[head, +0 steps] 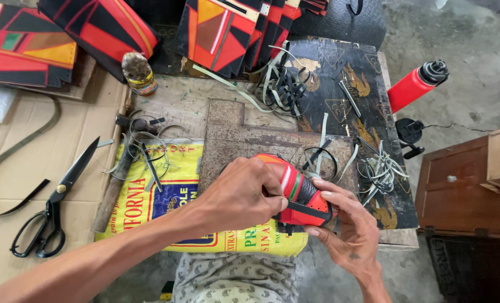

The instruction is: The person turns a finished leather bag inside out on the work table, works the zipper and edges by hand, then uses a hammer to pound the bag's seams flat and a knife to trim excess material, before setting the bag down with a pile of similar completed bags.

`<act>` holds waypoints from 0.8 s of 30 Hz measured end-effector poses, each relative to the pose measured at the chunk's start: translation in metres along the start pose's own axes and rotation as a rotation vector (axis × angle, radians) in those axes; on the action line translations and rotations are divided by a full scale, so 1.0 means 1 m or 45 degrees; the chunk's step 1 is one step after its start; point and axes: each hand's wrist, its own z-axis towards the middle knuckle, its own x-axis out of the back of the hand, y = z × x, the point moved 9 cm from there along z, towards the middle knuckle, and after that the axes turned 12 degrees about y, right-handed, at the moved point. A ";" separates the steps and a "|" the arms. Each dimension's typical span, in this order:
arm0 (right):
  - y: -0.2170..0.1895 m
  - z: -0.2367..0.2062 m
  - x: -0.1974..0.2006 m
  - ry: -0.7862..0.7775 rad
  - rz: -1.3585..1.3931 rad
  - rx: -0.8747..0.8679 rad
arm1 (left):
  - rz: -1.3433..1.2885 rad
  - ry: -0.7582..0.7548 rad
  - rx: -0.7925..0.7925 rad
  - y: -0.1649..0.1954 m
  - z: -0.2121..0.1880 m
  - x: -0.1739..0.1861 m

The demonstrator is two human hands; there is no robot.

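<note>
Red-black pouch (pixel 303 193) gripped between left hand (pixel 241 193) and right hand (pixel 348 224).

The left hand (pixel 240 193) covers most of the red, black-trimmed pouch (pixel 299 193), leaving only its right end showing above the right hand (pixel 345 224). At the far edge, the stacked red-and-black patterned pieces (pixel 222 31) are cut off by the frame. The wooden cabinet (pixel 466 188) at right runs out of view, and the print on the yellow sack (pixel 174 185) is partly hidden by the forearm.
</note>
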 end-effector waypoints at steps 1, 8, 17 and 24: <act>0.000 0.001 0.002 -0.007 -0.015 0.009 | 0.026 0.011 -0.013 0.000 0.003 -0.003; 0.001 0.001 0.004 -0.010 -0.081 -0.006 | 0.030 0.048 -0.080 -0.003 0.006 -0.009; -0.034 0.017 -0.026 -0.209 -0.540 0.331 | 0.121 0.007 -0.080 -0.018 0.008 -0.011; -0.028 0.015 -0.044 -0.333 -0.502 0.401 | 0.048 0.047 -0.179 -0.027 0.003 -0.005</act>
